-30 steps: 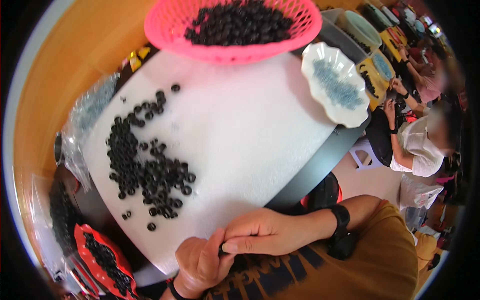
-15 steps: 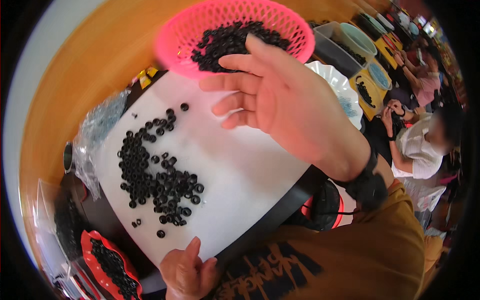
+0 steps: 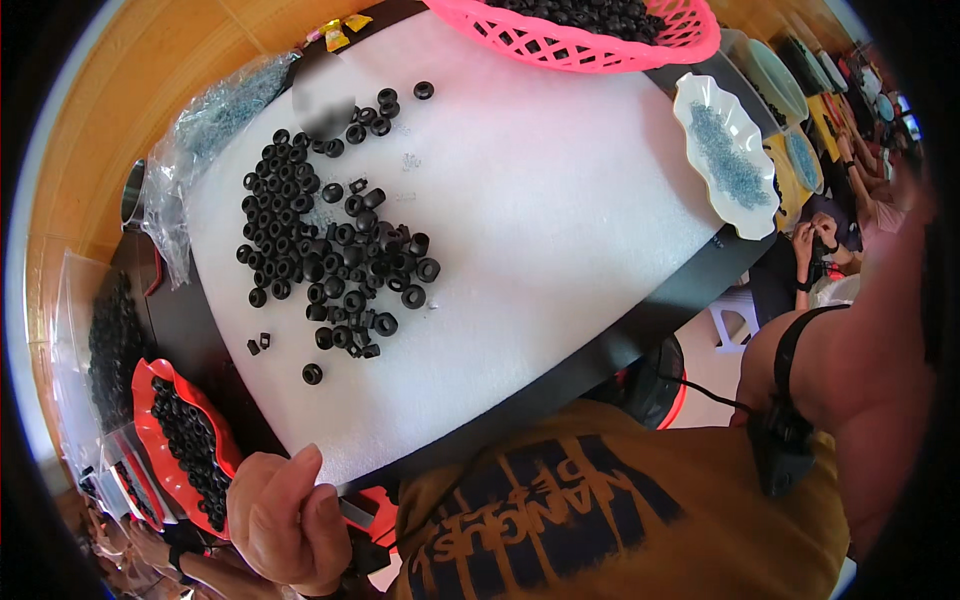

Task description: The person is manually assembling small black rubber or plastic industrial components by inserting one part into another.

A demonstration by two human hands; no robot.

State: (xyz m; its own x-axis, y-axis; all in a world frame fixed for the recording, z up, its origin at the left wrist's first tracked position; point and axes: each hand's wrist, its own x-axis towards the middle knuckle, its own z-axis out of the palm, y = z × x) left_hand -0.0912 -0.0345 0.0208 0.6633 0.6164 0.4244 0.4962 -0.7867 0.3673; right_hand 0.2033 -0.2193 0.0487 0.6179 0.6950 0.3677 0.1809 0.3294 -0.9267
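Many small black ring-shaped beads (image 3: 290, 220) lie loose on the left part of a white foam sheet (image 3: 530, 240). At the sheet's near left corner is my left hand (image 3: 285, 525), its index finger and thumb apart and the other fingers curled, holding nothing I can see. Close by on its left stands a red scalloped dish (image 3: 185, 440) heaped with black beads. My right hand (image 3: 890, 290) is raised at the right rim, away from the sheet, dark and partly cut off; its fingers cannot be made out. A black strap with a small device sits on that wrist.
A pink latticed basket (image 3: 600, 50) of black beads stands at the far edge. On the right, a white scalloped dish (image 3: 690, 110) holds pale blue beads. A clear plastic bag (image 3: 215, 125) lies far left. Other people (image 3: 850, 255) sit at tables further right.
My right hand has moved from above the sheet near the basket to the right rim. My left hand is lower and further left in view. The view has shifted, showing more of the sheet.
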